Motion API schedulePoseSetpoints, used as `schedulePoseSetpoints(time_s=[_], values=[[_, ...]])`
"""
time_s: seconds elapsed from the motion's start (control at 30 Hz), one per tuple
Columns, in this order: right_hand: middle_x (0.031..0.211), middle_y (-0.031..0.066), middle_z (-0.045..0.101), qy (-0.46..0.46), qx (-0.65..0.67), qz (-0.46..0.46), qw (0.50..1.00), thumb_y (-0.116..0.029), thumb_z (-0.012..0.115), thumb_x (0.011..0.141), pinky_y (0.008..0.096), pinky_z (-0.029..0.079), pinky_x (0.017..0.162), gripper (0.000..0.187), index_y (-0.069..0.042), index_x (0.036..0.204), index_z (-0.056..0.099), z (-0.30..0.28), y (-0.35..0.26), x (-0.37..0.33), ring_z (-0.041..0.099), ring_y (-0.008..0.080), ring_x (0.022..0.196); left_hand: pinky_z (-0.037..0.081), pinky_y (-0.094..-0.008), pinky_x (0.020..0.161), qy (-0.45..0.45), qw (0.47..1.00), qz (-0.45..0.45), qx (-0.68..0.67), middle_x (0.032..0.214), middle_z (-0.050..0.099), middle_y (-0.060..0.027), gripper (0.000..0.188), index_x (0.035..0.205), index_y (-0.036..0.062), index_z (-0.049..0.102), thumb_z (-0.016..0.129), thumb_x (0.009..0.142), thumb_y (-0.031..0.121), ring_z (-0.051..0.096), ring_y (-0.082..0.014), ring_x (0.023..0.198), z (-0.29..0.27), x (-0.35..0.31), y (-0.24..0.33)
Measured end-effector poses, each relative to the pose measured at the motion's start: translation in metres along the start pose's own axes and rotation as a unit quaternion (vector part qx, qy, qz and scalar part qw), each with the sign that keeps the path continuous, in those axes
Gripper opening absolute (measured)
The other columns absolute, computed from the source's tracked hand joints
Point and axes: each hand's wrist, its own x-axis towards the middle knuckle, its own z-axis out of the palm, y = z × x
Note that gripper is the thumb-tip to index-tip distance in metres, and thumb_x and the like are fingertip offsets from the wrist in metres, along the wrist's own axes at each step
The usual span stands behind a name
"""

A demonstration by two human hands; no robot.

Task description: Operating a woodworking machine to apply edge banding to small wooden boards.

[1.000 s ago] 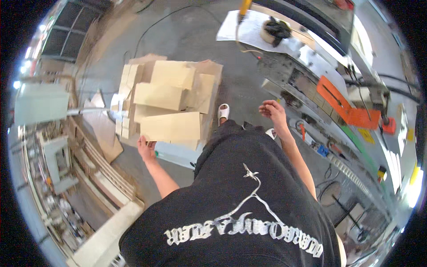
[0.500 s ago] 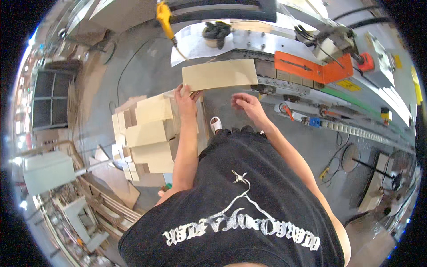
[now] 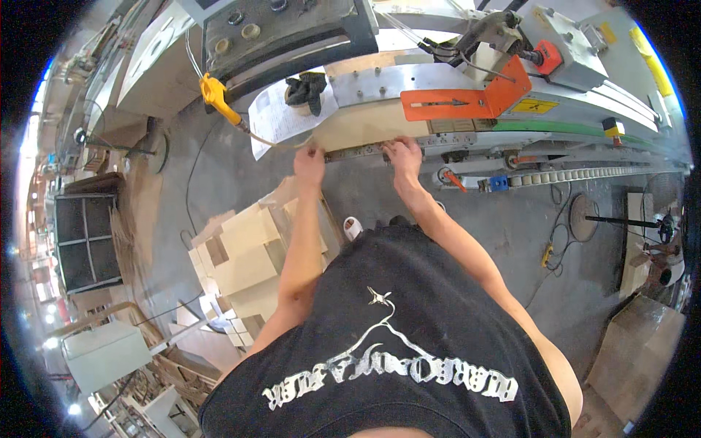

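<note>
A flat beige board (image 3: 358, 125) lies along the bed of a long machine (image 3: 445, 146), partly beneath an orange metal guard (image 3: 445, 104). My left hand (image 3: 309, 163) has its fingers curled closed at the board's near left corner. Farther right, my right hand (image 3: 404, 155) pinches the same near edge, with its thumb and fingers drawn together. Beyond the board, a dark glove (image 3: 307, 93) rests over a small round container on a sheet of paper (image 3: 276, 120).
Stacked beige boards (image 3: 244, 244) sit low on my left. A yellow hand control (image 3: 216, 97) hangs at the far left of the machine. Cables (image 3: 549, 252) and a round-based stand (image 3: 582, 217) are on the floor to the right. My white shoe (image 3: 352, 228) shows below.
The board has moved forward and down onto the machine bed, its right end now by the orange guard. My right hand, apart from it before, has come to its near edge.
</note>
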Motion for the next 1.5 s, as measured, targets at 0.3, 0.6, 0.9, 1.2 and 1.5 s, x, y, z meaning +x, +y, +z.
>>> schedulePoseSetpoints(time_s=[0.3,0.6,0.9,1.2,1.5], values=[[0.089,0.0167,0.057,0.151,0.091,-0.024,0.984,0.003,0.041,0.083,0.0374,0.057,0.071,0.018,0.005,0.101,0.042,-0.042,-0.049,0.027,0.064,0.0284,0.080,0.050,-0.0297,0.069,-0.090,0.992,0.017,-0.085,0.085,0.069,-0.0099,0.027,0.101,0.0035,0.065,0.067,0.080,0.019,0.066,-0.0180,0.074,0.033,-0.023,0.052],[0.094,0.0177,0.056,0.243,0.058,-0.083,0.965,0.001,0.045,0.082,0.0364,0.058,0.069,0.016,0.003,0.098,0.045,-0.126,-0.089,0.074,0.063,0.0282,0.077,0.049,-0.0267,0.060,-0.328,0.909,-0.016,-0.257,0.093,0.065,-0.0076,0.035,0.115,0.0034,0.057,0.064,0.083,0.012,0.064,-0.0140,0.076,0.090,-0.045,0.118],[0.104,0.0118,0.059,0.163,-0.054,-0.090,0.981,-0.005,0.050,0.085,0.0354,0.053,0.076,0.024,0.000,0.109,0.054,-0.159,-0.099,0.061,0.061,0.0237,0.098,0.051,-0.0291,0.068,-0.378,0.849,-0.002,-0.370,0.103,0.064,-0.0074,0.041,0.122,0.0041,0.053,0.065,0.085,0.017,0.062,-0.0134,0.083,0.114,-0.066,0.112],[0.102,0.0133,0.063,-0.059,-0.160,-0.029,0.985,-0.009,0.050,0.089,0.0315,0.051,0.075,0.020,0.001,0.106,0.055,-0.153,-0.017,-0.020,0.063,0.0229,0.091,0.051,-0.0328,0.066,0.068,0.986,-0.008,-0.153,0.083,0.067,-0.0092,0.024,0.104,0.0041,0.063,0.058,0.090,0.023,0.064,-0.0196,0.074,-0.059,-0.102,-0.071],[0.095,0.0085,0.064,-0.272,-0.298,0.058,0.913,-0.009,0.048,0.092,0.0298,0.050,0.073,0.018,-0.001,0.105,0.057,-0.067,0.010,-0.037,0.063,0.0171,0.086,0.044,-0.0457,0.093,0.337,0.737,-0.441,0.386,0.123,0.055,-0.0172,0.049,0.127,0.0035,0.049,0.056,0.087,0.030,0.053,-0.0356,0.114,-0.292,-0.274,-0.337]])
